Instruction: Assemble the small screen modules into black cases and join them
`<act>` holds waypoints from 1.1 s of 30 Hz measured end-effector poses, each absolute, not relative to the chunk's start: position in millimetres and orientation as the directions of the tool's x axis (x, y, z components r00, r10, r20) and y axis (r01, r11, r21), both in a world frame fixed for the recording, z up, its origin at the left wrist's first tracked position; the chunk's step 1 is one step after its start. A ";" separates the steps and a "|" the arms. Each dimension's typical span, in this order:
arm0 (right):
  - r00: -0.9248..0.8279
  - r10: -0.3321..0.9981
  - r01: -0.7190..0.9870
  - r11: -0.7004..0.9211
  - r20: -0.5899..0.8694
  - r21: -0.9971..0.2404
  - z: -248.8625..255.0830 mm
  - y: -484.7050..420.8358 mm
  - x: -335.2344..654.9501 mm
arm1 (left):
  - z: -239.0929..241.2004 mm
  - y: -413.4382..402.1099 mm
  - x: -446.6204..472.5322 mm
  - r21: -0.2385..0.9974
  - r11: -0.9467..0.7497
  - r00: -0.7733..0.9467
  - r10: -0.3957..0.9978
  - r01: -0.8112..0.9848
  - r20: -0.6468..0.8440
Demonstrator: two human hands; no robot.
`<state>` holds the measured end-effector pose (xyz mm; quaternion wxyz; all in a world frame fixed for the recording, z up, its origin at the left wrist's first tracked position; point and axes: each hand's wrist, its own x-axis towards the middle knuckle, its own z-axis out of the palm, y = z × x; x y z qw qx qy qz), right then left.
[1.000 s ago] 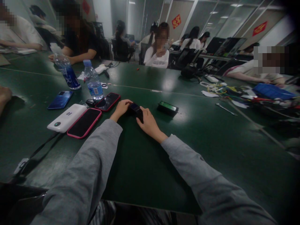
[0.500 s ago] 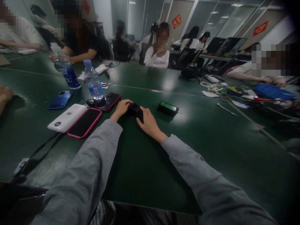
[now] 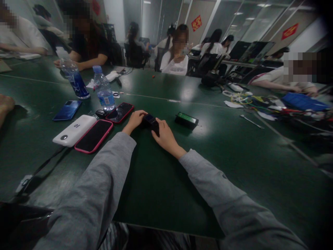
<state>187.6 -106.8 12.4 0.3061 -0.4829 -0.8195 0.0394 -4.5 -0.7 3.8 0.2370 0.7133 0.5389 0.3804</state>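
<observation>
Both my hands rest on the green table (image 3: 161, 180) around a small black device (image 3: 150, 121) with a dim screen. My left hand (image 3: 134, 120) curls its fingers over the device's left end. My right hand (image 3: 164, 134) grips its right end, fingers closed on it. Grey sleeves cover both my arms. A flat black and green box (image 3: 186, 119) lies just right of the device, apart from my hands.
Left of my hands lie a red-cased phone (image 3: 120, 112), a pink-cased phone (image 3: 94, 135), a white power bank (image 3: 74, 130), a blue phone (image 3: 67, 110) and two water bottles (image 3: 104, 89). Cables and clutter (image 3: 260, 102) sit at the right. Several people sit around the table.
</observation>
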 end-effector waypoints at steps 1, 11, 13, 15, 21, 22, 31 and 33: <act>-0.346 0.815 0.767 0.531 0.464 -0.360 12.0 -106.6 187.7 | 4.1 -1.2 -4.5 0.749 -0.306 0.130 0.949 0.588 0.286; -0.345 0.821 0.765 0.526 0.454 -0.371 13.3 -107.6 187.3 | 5.8 -2.7 -3.9 0.755 -0.293 0.125 0.954 0.586 0.273; -0.344 0.818 0.770 0.527 0.460 -0.361 13.0 -107.1 186.8 | 6.3 -2.8 -3.8 0.751 -0.298 0.132 0.952 0.590 0.275; -0.347 0.812 0.773 0.531 0.469 -0.348 12.8 -106.8 186.6 | 6.3 -2.7 -3.8 0.749 -0.296 0.130 0.953 0.593 0.274; -0.352 0.810 0.772 0.535 0.470 -0.344 13.3 -107.5 186.9 | 3.9 -1.4 -3.8 0.761 -0.286 0.121 0.956 0.582 0.267; -0.350 0.811 0.772 0.533 0.469 -0.345 13.5 -107.7 187.1 | 3.7 -1.5 -3.9 0.764 -0.281 0.117 0.958 0.580 0.263; -0.353 0.813 0.768 0.534 0.463 -0.354 17.3 -109.8 186.8 | 5.7 -4.2 -3.6 0.776 -0.273 0.112 0.960 0.568 0.256; -0.354 0.814 0.767 0.535 0.461 -0.354 18.2 -110.4 186.6 | 5.3 -4.0 -3.5 0.774 -0.280 0.115 0.958 0.568 0.262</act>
